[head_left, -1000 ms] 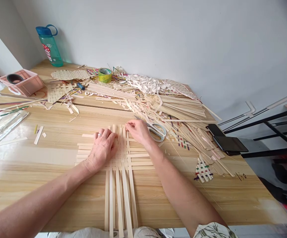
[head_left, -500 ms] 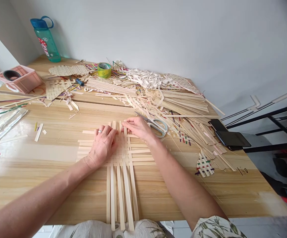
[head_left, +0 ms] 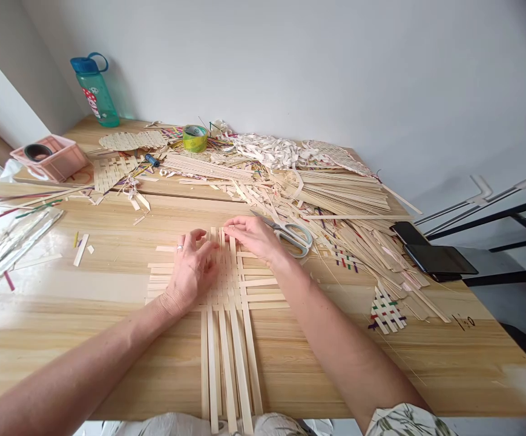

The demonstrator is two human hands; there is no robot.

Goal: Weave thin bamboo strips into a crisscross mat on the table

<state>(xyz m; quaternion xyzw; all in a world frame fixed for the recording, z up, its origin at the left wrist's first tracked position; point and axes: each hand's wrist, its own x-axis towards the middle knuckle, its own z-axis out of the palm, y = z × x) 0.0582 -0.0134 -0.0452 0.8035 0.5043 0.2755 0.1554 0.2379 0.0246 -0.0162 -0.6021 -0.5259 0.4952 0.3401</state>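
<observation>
Pale flat wooden strips cross in an over-under weave (head_left: pixel 226 284) on the table in front of me. Their long loose ends run toward my lap, and shorter ends stick out left and right. My left hand (head_left: pixel 190 266), with a ring on one finger, rests on the weave's left side, its fingers bent onto the strips near the far edge. At the far right corner, my right hand (head_left: pixel 254 237) pinches a strip between thumb and fingers. The fingers partly cover the far edge. Just beyond my right hand lie grey-handled scissors (head_left: pixel 295 237).
Loose strips (head_left: pixel 339 191) and scraps pile up along the wall. Yellow tape (head_left: pixel 195 139), a teal bottle (head_left: pixel 97 94) and a pink basket (head_left: pixel 65 165) stand at the back left. Phones (head_left: pixel 439 257) lie at the right edge, near a small colored woven piece (head_left: pixel 386 312).
The view has shifted slightly, so everything sits a little lower and mostly further right. My left fingers have lifted and spread somewhat on the weave. My right hand stays at the far corner.
</observation>
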